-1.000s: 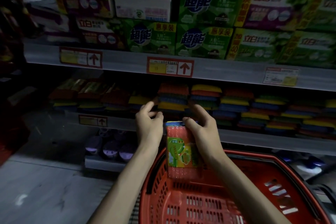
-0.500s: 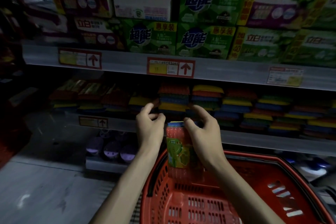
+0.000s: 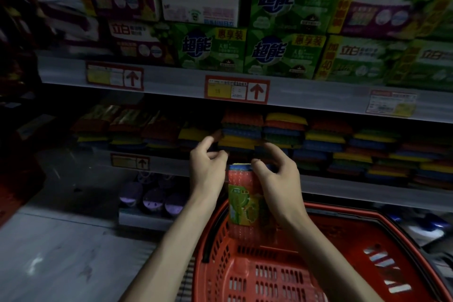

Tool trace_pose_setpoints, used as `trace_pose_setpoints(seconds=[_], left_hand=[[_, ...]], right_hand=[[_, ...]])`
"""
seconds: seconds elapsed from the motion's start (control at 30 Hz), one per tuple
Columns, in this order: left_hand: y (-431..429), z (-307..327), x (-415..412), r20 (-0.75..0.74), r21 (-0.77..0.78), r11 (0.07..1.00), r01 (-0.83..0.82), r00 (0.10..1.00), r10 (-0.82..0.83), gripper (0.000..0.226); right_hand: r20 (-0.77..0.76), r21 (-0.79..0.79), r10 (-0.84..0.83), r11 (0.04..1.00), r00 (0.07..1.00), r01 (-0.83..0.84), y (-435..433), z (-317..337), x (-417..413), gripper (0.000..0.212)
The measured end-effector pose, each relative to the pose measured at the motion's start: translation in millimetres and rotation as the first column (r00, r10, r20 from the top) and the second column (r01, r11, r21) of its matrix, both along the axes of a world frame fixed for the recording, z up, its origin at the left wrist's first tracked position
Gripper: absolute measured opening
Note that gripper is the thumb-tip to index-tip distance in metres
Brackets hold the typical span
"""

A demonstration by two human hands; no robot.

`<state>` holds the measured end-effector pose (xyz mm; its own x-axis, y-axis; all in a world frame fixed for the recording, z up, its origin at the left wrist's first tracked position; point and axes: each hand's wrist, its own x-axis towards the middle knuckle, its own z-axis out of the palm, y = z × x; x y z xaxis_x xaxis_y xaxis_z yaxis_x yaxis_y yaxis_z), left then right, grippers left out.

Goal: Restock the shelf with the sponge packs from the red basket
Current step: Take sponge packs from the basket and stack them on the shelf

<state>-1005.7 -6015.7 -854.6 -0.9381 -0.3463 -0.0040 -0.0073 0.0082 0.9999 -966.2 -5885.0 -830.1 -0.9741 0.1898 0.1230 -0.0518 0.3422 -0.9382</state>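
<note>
Right now a person is holding a sponge pack upright between both hands, just above the far rim of the red basket, which is sitting low in front of the shelf. The right hand is gripping the pack's right edge: its thumb is pressing on the top right corner while the other fingers are curling round behind, so they are clamped on the pack. The left hand is lying against the pack's left edge with its fingers bent and close together just above the top left corner; whether they are actually pinching the wrapper, I cannot tell. The pack is showing a red netted face with a green and yellow label across its middle. Behind the hands, stacked sponges in red, yellow, blue and green are filling the shelf in low piles. Above them, green and purple boxes are crowding the upper shelf, and a red-framed price label is sitting on its front edge. To the left, purple round things are standing on the bottom shelf, beside the grey floor.
</note>
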Motion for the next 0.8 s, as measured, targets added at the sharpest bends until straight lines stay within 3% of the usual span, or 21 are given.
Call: trace_pose_setpoints(seconds=[0.17,0.47,0.6,0.8], left_hand=[[-5.0,3.7,-0.8,0.007,-0.015,1.0,-0.009,1.0,0.009,0.055],[-6.8,4.4,4.4,0.014,-0.027,1.0,-0.006,1.0,0.006,0.053],[-12.1,8.7,14.2,0.014,-0.016,1.0,-0.005,1.0,0.005,0.042],[-20.9,12.7,50.3,0.009,-0.019,0.988,0.15,0.989,-0.15,0.024]], right_hand=[[-0.009,0.014,0.004,1.0,1.0,-0.004,5.6,-0.1,-2.0,0.053],[-0.014,-0.003,0.01,1.0,1.0,-0.01,10.8,1.4,1.5,0.051],[-0.021,-0.046,0.006,0.999,1.0,-0.007,12.5,-3.1,7.2,0.04],[0.076,-0.229,-0.025,0.972,0.997,0.042,23.8,-0.5,10.7,0.021]])
